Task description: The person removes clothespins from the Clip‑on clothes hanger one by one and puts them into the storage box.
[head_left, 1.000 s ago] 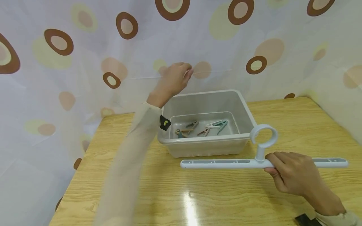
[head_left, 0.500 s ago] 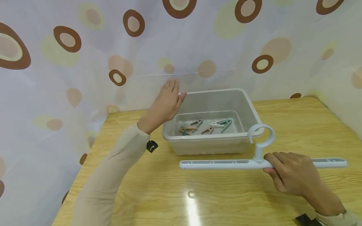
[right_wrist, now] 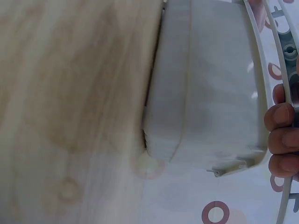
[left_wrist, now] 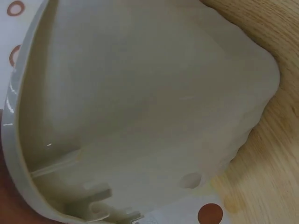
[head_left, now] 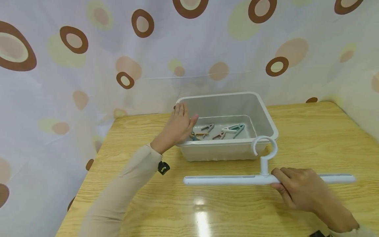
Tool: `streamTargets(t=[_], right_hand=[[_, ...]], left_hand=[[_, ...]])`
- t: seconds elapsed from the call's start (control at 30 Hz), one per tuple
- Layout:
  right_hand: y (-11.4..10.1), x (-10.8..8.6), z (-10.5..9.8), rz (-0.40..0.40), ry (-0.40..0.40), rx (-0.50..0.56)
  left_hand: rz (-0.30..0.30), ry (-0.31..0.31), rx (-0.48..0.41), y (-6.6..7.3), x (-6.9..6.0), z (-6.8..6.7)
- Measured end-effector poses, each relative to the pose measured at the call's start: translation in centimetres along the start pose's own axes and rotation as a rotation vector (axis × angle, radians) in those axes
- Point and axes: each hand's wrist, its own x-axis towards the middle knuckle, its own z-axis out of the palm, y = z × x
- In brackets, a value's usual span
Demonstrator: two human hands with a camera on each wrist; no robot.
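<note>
My left hand (head_left: pixel 177 126) lies over the left rim of a light grey plastic bin (head_left: pixel 225 151), fingers straight and thumb apart on the inner side. In the left wrist view the bin's outer wall (left_wrist: pixel 149 84) fills most of the picture, with only a strip of the hand at the edge. My right hand (head_left: pixel 302 189) grips a white plastic hanger (head_left: pixel 219 180), a straight bar with a round hook, held level in front of the bin. Several clip pieces lie on the bin floor, among them a grey one (head_left: pixel 208 127), a brown one (head_left: pixel 219 135) and a teal one (head_left: pixel 239 131).
The bin stands on a wood-grain table (head_left: pixel 165 200), near its back edge. Behind it hangs a white cloth (head_left: pixel 189 42) with brown and yellow ovals, which also runs along both sides.
My left hand has come down from above the bin to its left rim, and its fingers have straightened. The hanger has shifted slightly left and down in the right hand.
</note>
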Motion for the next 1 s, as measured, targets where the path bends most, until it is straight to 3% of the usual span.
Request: streamTargets(t=[0.63,1.0], right_hand=[[-1.8,-0.9,1.3,0.011,-0.070,0.089],[-2.6,-1.0,1.9,0.101,-0.235,0.162]], left_hand=[[-0.040,-0.006,0.008,0.4,0.2,0.8],[-0.043,-0.027,0.042,0.4,0.2,0.9]])
